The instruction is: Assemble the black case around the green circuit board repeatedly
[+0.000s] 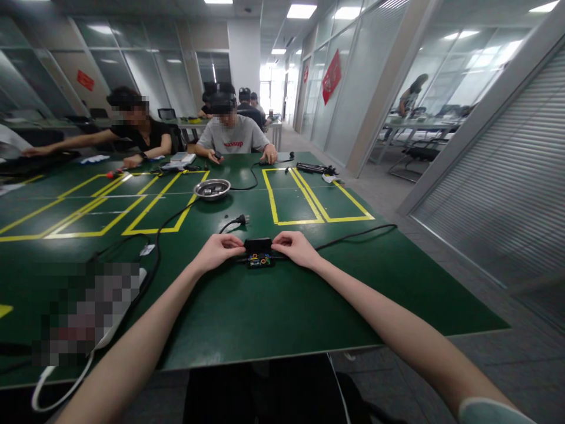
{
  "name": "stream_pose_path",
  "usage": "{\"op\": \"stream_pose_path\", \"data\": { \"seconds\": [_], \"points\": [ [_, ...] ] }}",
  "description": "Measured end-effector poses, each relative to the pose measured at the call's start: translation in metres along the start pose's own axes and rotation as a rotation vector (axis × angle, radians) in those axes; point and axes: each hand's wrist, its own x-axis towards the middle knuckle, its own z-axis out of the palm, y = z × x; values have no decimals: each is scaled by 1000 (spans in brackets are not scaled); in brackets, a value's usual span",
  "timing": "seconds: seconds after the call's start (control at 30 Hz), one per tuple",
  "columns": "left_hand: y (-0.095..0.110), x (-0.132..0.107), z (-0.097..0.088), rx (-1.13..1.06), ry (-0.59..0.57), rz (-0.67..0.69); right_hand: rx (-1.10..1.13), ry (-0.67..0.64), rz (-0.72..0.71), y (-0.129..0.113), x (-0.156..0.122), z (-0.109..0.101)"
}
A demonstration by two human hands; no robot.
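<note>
The circuit board (pixel 260 261) bears parts — too small to tell.

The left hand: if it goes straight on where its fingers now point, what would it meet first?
The left hand would first meet the black cover; it seems to be touching the cover's edge, though one view leaves depth slightly unclear.

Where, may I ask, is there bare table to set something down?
Free: the green table between the forearms, from circuit board to near edge; also between right forearm, black cable and right edge. Crowded: around left hand, right hand and plug.
</note>
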Motion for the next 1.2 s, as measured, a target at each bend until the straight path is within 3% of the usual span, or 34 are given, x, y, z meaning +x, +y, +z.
{"op": "stream_pose_path", "data": {
  "seconds": [0.37,0.5,0.63,0.93,1.2],
  "points": [
    [1,-2,-2,-57,-49,-35,25,-36,-13,-6,-3,-1],
    [4,-2,-2,-44,-68,70,-19,-77,-41,-5,-5,-3],
    [7,-3,-3,33,-109,160,-47,-112,-96,-6,-6,-4],
    [6,-4,-1,195,-134,113,-253,-134,-220,-11,-10,-10],
    [8,-4,4,416,-87,265,-362,-187,-145,-15,-7,-12]
  ]
}}
